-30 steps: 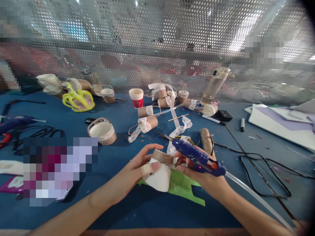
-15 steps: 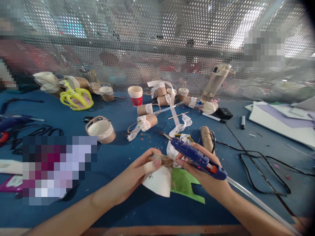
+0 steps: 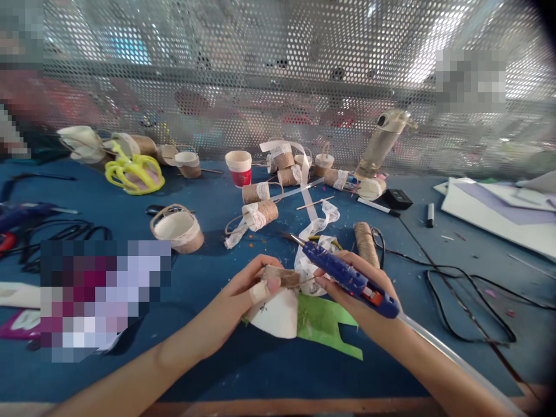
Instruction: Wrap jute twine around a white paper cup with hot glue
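Your left hand [image 3: 251, 291] holds the white cup [image 3: 277, 317], wound with brown string [image 3: 284, 278], by the green sheet [image 3: 321, 324]; your right hand [image 3: 358, 286] holds the glue gun [image 3: 343, 269] and seems to pinch loose string. You look to be winding, so pull snug. The basket [image 3: 190, 240] shows its white inside; the red cup [image 3: 240, 177] seems to hold other cups [image 3: 238, 158]

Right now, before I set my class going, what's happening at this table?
A person's left hand grips a white cup with a brown twine band around part of it. The right hand holds a blue glue gun, its nozzle apart from the cup, and seems to pinch a loose strand. A green piece lies beside the cup; a twine roll is near the right hand.
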Demonstrator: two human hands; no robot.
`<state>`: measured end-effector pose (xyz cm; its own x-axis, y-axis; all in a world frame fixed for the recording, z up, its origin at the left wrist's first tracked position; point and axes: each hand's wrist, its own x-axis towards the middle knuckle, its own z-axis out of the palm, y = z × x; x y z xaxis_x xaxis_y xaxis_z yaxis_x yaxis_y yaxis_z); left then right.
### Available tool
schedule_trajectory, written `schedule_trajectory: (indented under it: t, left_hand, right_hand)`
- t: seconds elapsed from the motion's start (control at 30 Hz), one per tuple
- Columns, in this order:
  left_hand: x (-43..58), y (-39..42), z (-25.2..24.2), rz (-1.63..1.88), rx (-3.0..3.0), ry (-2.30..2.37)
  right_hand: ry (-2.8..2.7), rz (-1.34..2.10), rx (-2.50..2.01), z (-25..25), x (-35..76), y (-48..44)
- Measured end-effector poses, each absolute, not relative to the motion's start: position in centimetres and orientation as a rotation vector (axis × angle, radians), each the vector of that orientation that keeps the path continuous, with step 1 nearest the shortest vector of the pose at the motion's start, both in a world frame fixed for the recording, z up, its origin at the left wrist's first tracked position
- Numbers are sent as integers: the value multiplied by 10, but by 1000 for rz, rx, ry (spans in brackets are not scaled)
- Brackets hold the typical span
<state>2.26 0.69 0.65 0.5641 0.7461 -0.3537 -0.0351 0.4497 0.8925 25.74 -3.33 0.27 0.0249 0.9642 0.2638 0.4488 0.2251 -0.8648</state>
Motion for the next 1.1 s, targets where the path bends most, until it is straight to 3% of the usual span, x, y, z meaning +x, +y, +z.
schedule_trajectory:
  t: [0.3, 0.57, 0.83, 1.1]
  left_hand:
    - [29, -3, 10, 391, 832, 629]
    - [26, -2, 3, 356, 794, 461]
    - [25, 0, 8, 502, 783, 444]
    - [16, 7, 2, 698, 775, 533]
  right_hand:
    - [-1559, 418, -1289, 8, 248, -40]
    - [-1523, 819, -1152, 2, 243, -42]
    - [-1109, 1126, -1249, 9, 234, -36]
    - [-1312, 878, -1285, 9, 257, -40]
